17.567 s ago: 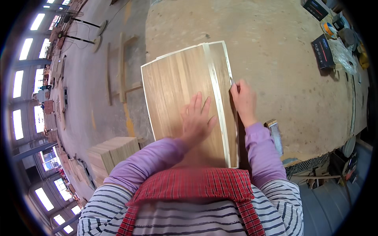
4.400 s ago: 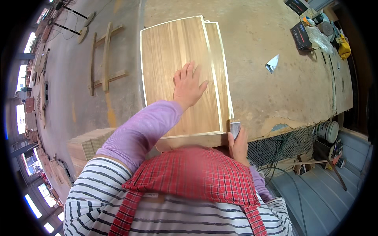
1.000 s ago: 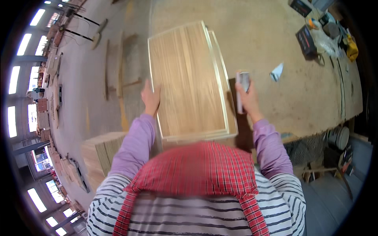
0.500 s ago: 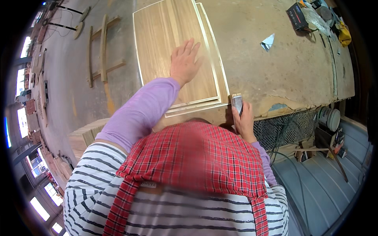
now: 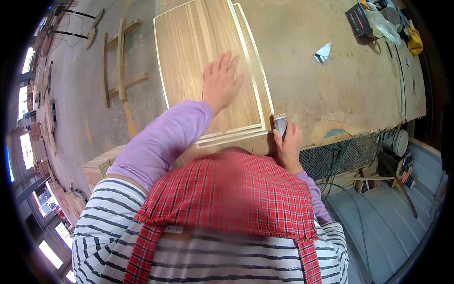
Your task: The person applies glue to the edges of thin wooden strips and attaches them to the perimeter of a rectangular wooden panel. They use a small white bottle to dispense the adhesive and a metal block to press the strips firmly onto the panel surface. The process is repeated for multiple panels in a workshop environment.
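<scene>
My left hand (image 5: 222,85) lies flat on the upper wooden panel (image 5: 187,49), its fingers spread. That panel has pale edges and rests on a second panel (image 5: 249,31), which shows along its right and near sides. My right hand (image 5: 288,144) grips a small sanding block (image 5: 280,124) with a brown wooden end and a dark grey face. The block is at the near right corner of the panels, against or very close to their edge; contact cannot be made out. My right fingers partly cover it.
The panels lie on a worn brown workbench (image 5: 298,90). On it are a folded grey sheet (image 5: 323,53), a black box (image 5: 360,21) and a yellow item (image 5: 414,43). A white bucket (image 5: 396,142) and cables are below its near edge. Stacked boards (image 5: 101,163) stand at left; a wooden frame (image 5: 122,59) lies beyond.
My right hand and the sanding block have moved slightly left, closer to the panels' corner. My left hand stays flat on the upper panel. The view has shifted a little.
</scene>
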{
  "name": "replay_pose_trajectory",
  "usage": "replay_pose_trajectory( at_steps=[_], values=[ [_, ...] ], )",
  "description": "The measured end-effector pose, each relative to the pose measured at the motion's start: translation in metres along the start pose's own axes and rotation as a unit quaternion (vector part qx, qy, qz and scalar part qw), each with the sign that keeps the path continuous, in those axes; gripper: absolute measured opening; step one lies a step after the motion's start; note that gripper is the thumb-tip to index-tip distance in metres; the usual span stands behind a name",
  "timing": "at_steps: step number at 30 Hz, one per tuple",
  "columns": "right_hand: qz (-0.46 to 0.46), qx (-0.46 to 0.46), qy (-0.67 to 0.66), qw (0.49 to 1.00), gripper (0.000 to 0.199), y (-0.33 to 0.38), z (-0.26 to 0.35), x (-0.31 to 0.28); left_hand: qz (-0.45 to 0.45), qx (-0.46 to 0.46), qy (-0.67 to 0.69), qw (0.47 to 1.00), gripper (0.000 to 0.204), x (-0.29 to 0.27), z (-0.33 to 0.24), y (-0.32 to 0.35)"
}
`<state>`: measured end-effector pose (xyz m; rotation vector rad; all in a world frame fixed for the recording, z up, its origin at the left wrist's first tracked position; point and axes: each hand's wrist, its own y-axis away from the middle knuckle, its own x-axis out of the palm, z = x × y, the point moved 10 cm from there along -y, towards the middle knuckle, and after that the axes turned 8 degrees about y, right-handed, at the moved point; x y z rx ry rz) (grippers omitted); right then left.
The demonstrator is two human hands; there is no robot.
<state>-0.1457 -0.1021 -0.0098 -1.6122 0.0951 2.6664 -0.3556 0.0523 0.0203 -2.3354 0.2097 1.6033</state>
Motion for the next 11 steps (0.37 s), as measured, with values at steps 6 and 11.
replay_pose_trajectory(
  at_steps=[6,11],
  values=[
    [-0.032,-0.017,0.002,0.999,0.049,-0.065,0.021,0.015,0.024,-0.010,0.014,1.000,0.058,0.006,-0.001,0.000],
    [-0.057,-0.025,-0.023,0.998,0.051,-0.164,0.048,0.032,0.066,-0.020,-0.002,0.998,0.070,0.020,0.005,0.002]
  ],
)
